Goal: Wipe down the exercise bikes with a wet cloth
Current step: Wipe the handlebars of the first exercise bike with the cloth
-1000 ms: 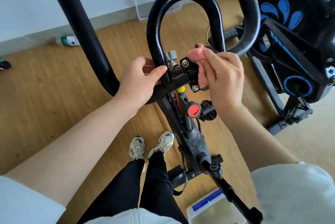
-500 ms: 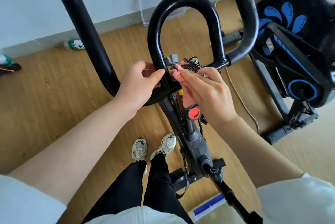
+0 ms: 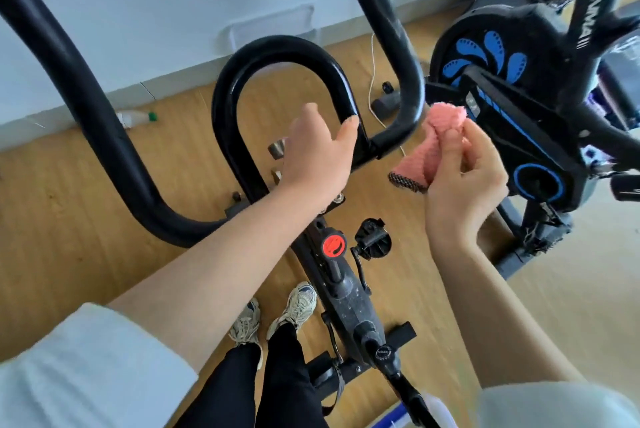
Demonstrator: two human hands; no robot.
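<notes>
Far left of the black loop-shaped handlebar (image 3: 277,46): the thick black outer handlebar tube (image 3: 86,116), and past it on the wooden floor (image 3: 52,202) a clear plastic bottle with green cap (image 3: 133,118), lying on its side, contents unreadable. Behind the loop, against the wall: a clear rectangular plastic tub (image 3: 273,25), can't tell what's in it. Left hand (image 3: 315,157) sits inside the loop, thumb tip on the loop's right leg, fingers loose and not wrapped round the tube, holding nothing. Below the loop on the frame: a round red knob (image 3: 333,244); further down at the bottom edge a clear plastic box with blue trim (image 3: 391,422), mostly cut off, contents not visible. Right of the loop: pink ribbed cloth with a dark mesh edge (image 3: 436,136), held in the air, clear of the loop and not touching either bike. Right hand (image 3: 464,178) has it pinched, thumb pressed onto the bunched fabric against curled fingers, top end sticking up, mesh end hanging down-left. Farther right: a second black exercise bike with blue petal markings on the flywheel cover (image 3: 502,57).
</notes>
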